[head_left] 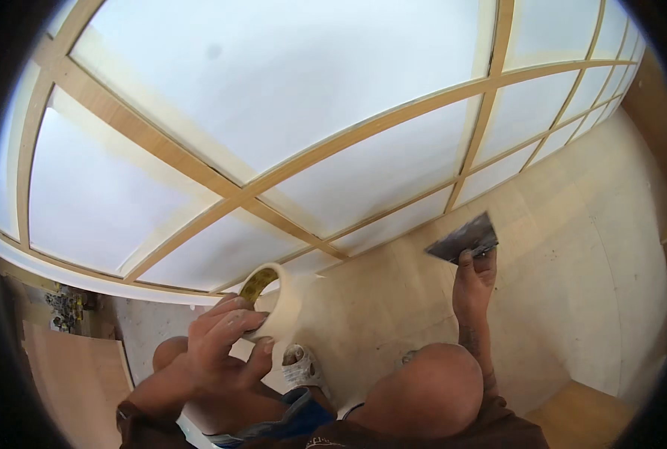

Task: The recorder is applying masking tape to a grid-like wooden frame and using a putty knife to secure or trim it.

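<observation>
My left hand [225, 337] grips a wide roll of cream masking tape [288, 305], fingers through and around its ring. A brown and yellow inner core shows inside the roll. Over on the right, my right hand [474, 283] is closed on a putty knife [460, 239] with a broad, smeared grey metal blade, held flat above the floor. Before me stands a large panelled surface of white sheets [288, 82] between light wooden strips [401, 114]. Pale yellowish bands run along several edges of the white sheets. Neither tool touches the panels as far as I can see.
A dusty beige floor [573, 247] stretches along the foot of the panels. At lower left lies a flat wooden board [75, 367], with a cluttered dark object [68, 308] behind it. My bent knees [430, 385] and a worn, spattered sandal [302, 367] are below my hands.
</observation>
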`<state>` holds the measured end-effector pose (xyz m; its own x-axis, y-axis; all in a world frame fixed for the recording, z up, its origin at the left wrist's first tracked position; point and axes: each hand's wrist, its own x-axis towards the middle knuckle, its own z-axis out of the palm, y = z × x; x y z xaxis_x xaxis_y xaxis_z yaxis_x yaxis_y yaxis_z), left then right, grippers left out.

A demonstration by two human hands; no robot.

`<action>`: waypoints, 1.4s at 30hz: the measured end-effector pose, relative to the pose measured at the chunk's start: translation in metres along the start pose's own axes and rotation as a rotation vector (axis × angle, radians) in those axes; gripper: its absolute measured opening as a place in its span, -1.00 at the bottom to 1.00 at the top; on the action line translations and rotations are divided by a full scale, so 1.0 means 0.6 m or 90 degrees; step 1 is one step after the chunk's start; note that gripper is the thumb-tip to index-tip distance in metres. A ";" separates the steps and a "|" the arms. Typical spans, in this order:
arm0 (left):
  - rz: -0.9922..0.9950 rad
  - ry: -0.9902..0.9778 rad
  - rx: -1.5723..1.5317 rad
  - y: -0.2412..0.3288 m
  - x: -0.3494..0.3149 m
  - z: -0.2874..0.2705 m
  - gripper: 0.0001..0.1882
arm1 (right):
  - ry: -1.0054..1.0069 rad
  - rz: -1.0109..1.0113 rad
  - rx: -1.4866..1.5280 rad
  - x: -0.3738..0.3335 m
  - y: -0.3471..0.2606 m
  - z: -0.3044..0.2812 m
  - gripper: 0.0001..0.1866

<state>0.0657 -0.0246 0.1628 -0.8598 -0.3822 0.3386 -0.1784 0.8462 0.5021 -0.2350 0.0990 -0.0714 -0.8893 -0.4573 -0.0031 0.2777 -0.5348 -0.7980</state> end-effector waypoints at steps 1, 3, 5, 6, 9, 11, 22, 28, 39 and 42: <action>0.023 -0.047 0.010 0.004 0.017 -0.008 -0.75 | -0.003 -0.007 -0.002 0.003 -0.010 0.003 -0.81; 0.059 -0.049 -0.006 0.005 0.051 -0.016 -0.73 | -0.149 -0.024 -0.001 0.011 -0.033 0.004 -0.76; 0.095 -0.047 -0.026 0.003 0.070 -0.006 -0.70 | -0.304 -0.031 0.069 0.047 -0.069 0.015 -0.71; 0.106 -0.009 -0.057 -0.001 0.075 0.004 -0.69 | -0.455 -0.031 0.151 0.060 -0.088 0.028 -0.65; 0.143 0.057 -0.103 -0.018 0.080 0.022 -0.67 | -0.510 0.093 -0.024 0.047 -0.173 0.093 -0.52; 0.164 0.063 -0.120 -0.018 0.077 0.019 -0.67 | -0.574 0.125 -0.088 0.031 -0.210 0.146 -0.60; 0.173 0.102 -0.061 -0.027 0.074 0.009 -0.68 | -0.594 -0.444 -0.475 -0.004 -0.244 0.285 -0.79; 0.180 0.093 -0.040 -0.039 0.081 -0.001 -0.70 | -0.531 -0.215 -0.467 -0.014 -0.267 0.290 -0.90; 0.203 0.216 0.242 -0.010 0.061 -0.036 -0.63 | -0.292 -0.151 -0.364 0.049 -0.274 0.241 -0.83; 0.185 0.272 0.291 -0.011 0.056 -0.058 -0.57 | -0.186 -0.213 -0.366 0.096 -0.290 0.202 -0.79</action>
<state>0.0544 -0.0558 0.1984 -0.6556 -0.1500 0.7401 -0.2338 0.9722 -0.0102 -0.2905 0.0794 0.1402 -0.7376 -0.5488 0.3935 -0.2988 -0.2574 -0.9190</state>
